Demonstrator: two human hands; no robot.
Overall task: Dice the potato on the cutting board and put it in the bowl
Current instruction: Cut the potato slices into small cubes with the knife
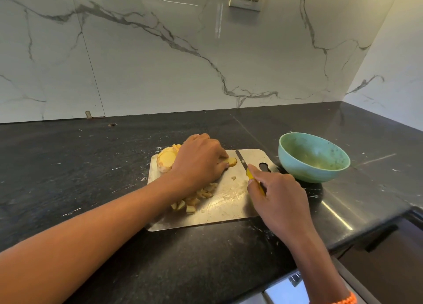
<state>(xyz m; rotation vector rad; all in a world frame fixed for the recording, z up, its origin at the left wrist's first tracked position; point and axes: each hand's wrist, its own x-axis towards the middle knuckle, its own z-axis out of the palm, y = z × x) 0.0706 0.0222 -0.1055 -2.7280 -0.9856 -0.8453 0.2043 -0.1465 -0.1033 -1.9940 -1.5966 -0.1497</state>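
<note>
Dark worktop (91,166), steel cutting board (229,203) centre, green bowl (313,157) right, no dice inside. Left hand (199,159) clamps potato slices (232,161); sliced stack (166,160) far left, diced heap (194,199) near. Right hand (278,196) grips knife (246,166). Dicing midway; next cut needs fingertips tucked.

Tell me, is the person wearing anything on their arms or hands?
Almost nothing. Both forearms are bare, with no sleeves showing, and the left hand and right hand have no gloves or rings that I can see. The only thing worn is an orange beaded bracelet on the right wrist.
</note>
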